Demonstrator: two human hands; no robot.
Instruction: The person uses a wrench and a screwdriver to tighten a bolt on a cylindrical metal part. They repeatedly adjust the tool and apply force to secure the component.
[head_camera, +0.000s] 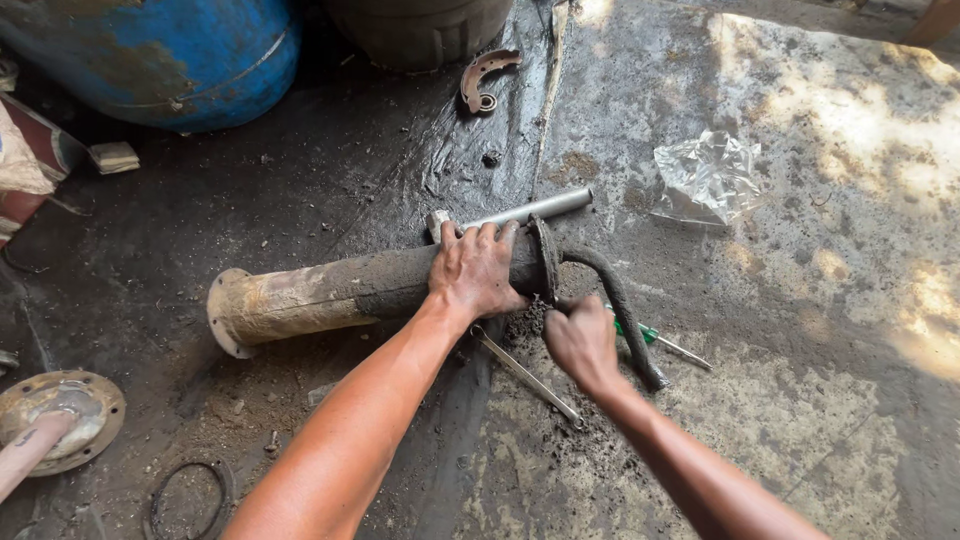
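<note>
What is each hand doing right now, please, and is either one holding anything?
Left hand: open, palm pressed flat on the dirty flanged pipe.
Right hand: closed in a fist beside the pipe's end; what it grips cannot be told.

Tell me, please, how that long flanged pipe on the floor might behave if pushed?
The pipe looks like thick metal, so probably heavy. Being round, it might roll, though its flange could make it curve. Its grimy coat may feel slippery; the left hand lies on it.
</note>
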